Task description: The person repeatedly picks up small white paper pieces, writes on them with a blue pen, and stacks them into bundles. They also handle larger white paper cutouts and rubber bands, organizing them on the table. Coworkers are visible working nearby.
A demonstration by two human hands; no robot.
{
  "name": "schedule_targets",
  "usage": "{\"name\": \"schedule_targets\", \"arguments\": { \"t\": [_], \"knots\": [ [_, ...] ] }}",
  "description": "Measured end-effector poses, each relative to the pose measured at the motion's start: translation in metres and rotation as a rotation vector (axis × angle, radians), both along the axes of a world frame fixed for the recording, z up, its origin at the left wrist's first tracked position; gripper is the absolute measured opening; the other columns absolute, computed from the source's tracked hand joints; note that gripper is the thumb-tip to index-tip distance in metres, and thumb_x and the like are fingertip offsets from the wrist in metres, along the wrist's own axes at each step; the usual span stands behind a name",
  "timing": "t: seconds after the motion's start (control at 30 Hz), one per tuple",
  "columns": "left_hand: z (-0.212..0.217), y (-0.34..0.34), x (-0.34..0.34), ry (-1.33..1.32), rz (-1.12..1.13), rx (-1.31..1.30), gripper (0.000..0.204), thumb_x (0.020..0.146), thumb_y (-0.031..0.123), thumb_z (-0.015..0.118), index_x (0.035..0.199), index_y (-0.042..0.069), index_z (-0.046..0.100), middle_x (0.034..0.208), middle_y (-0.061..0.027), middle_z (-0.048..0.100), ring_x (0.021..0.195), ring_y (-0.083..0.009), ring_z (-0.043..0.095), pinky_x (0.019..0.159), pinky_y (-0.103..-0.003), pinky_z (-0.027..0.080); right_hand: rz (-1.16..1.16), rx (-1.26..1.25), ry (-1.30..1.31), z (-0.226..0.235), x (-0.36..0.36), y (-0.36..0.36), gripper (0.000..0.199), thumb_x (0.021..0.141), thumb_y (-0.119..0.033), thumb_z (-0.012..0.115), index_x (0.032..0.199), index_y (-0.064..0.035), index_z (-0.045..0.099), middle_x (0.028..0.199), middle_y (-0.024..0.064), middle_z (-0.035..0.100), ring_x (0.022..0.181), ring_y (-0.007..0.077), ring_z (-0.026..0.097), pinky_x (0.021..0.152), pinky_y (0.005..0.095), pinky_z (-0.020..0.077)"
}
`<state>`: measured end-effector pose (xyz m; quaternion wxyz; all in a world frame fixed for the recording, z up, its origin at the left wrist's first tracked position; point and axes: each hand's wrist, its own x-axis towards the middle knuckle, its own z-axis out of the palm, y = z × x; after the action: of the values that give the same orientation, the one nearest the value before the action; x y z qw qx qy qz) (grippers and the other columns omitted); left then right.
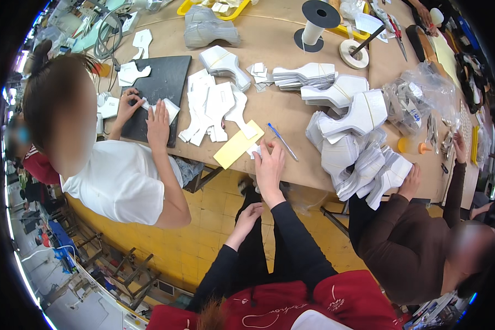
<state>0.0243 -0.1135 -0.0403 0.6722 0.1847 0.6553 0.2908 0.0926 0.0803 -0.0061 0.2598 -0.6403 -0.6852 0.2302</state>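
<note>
Red top [297,300]; right hand [270,168] outstretched, left [246,224] lowered.

Part of that little white piece [253,150] is blocked by the right-hand grip [270,166], so no clue if it's actually pinched, plus the yellow tray [240,12] gets chopped by the top edge.

Bright light, strongly bowed edges.

small white piece [253,150]: flat, partly hidden, close to the table's [300,175] near edge, just beside yellow strip | yellow strip [237,146]: plain, rectangular, flat, slanted, one short end at that same near edge
</note>
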Motion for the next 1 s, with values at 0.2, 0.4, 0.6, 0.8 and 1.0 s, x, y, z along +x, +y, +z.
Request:
{"name": "schedule_targets", "arguments": {
  "t": [0.2,0.4,0.6,0.8,1.0],
  "knots": [
    [0.038,0.023,-0.002,-0.003,0.078,-0.003,0.035,0.100,0.016,0.058,0.131,0.000,0.059,0.119,-0.0086,0.069,0.107,-0.0163,0.063,0.096,-0.028,0.046,0.038,-0.095,0.188,-0.008,0.001,-0.005,0.033,0.079,-0.010,0.080,0.108,-0.0041,0.068,0.110,0.0130,0.060,0.104,0.0326,0.055,0.091,0.0436,0.0461],
    [0.065,0.078,-0.021,-0.018,0.189,-0.012,0.032,0.102,0.023,0.057,0.130,0.005,0.059,0.121,-0.0057,0.068,0.106,-0.0143,0.062,0.094,-0.029,0.045,-0.116,-0.378,0.504,-0.007,0.019,0.014,0.020,0.080,-0.004,0.077,0.095,0.0055,0.067,0.084,0.0159,0.070,0.070,0.0247,0.068,0.064,0.0354,0.0528],
    [0.090,0.144,-0.006,-0.204,0.422,0.074,0.050,0.105,0.032,0.055,0.145,0.006,0.045,0.140,-0.0110,0.056,0.122,-0.0177,0.056,0.107,-0.034,0.041,-0.361,-0.699,1.065,0.025,0.050,0.021,0.023,0.085,-0.004,0.079,0.104,0.0052,0.071,0.096,0.0093,0.075,0.082,0.0129,0.069,0.077,0.0255,0.0537],
    [0.110,0.179,0.022,-0.554,0.358,0.247,0.050,0.110,0.033,0.043,0.147,0.000,0.039,0.150,-0.0164,0.046,0.133,-0.0224,0.050,0.113,-0.038,0.040,-0.310,-0.652,1.025,0.067,0.070,-0.003,0.020,0.085,-0.002,0.077,0.104,0.0030,0.074,0.095,0.0049,0.070,0.080,0.0085,0.063,0.071,0.0233,0.0487],
    [0.123,0.168,0.058,-0.621,0.542,0.037,0.039,0.111,0.029,0.039,0.130,-0.003,0.047,0.131,-0.0181,0.057,0.119,-0.0236,0.061,0.105,-0.037,0.053,-0.162,-0.100,0.461,0.093,0.098,-0.020,0.032,0.084,-0.001,0.077,0.115,0.0023,0.072,0.094,0.0059,0.054,0.077,0.0146,0.056,0.066,0.0280,0.0478]
  ]
}}
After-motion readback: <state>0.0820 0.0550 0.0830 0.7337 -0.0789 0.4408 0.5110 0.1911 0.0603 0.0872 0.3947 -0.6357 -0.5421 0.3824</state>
